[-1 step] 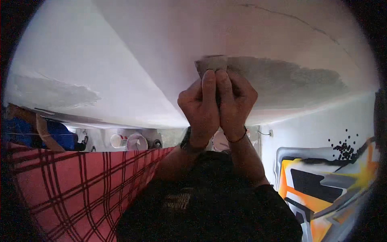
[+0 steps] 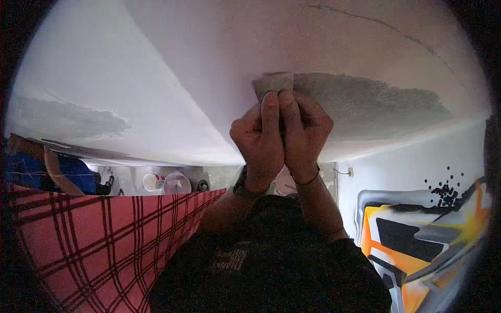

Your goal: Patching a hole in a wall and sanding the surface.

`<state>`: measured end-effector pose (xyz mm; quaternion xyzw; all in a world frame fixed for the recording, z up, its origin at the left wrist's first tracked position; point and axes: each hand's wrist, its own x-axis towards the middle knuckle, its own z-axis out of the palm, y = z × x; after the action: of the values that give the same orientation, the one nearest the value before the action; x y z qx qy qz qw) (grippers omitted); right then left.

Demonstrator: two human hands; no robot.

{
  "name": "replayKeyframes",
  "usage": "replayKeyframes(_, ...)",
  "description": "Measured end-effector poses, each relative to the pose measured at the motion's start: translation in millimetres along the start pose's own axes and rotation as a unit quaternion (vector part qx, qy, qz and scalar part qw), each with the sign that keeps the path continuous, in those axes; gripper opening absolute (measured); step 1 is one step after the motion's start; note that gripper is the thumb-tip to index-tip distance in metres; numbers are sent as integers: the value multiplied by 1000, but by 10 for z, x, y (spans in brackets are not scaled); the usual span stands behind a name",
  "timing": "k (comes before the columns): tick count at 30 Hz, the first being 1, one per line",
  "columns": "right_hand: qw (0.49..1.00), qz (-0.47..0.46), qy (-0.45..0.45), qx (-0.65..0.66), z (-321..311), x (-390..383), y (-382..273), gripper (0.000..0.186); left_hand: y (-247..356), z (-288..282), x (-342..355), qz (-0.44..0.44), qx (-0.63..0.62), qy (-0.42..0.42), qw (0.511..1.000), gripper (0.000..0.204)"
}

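Side by side, my left hand (image 2: pixel 261 141) and my right hand (image 2: pixel 305 135) are closed around a flat, greyish putty knife (image 2: pixel 276 82). Both thumbs lie together along its lower part, and the handle is hidden between my palms. The blade's wide edge meets the pale plastered surface (image 2: pixel 219 47) overhead. Directly to the right of the blade, a rough patch of darker grey filler (image 2: pixel 365 101) spreads over that surface. My wrists are close together below the blade.
Red checked cloth (image 2: pixel 83 229) hangs at lower left; beyond it is another person's blue-clad body (image 2: pixel 78 175) and arm. Buckets (image 2: pixel 177 183) stand far below. Another filler patch (image 2: pixel 73 120) lies left, a crack (image 2: pixel 386 25) upper right, and a painted wall (image 2: pixel 412 240) right.
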<state>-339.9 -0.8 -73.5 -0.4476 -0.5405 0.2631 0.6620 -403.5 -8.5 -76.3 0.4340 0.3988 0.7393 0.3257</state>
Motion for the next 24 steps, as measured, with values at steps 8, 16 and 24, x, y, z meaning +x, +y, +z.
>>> replayKeyframes(8,1000,-15,-6,0,-4,2,5,16,-117,-28,-26,11,-22,5,1000,36)
replayKeyframes(16,1000,6,-8,-23,-32,-24,6,18,-61,-22,-55,-7,5,9,1000,37)
replayKeyframes(24,1000,1,-16,-7,-17,41,-29,19,-65,6,-7,-25,-9,-1,1000,37)
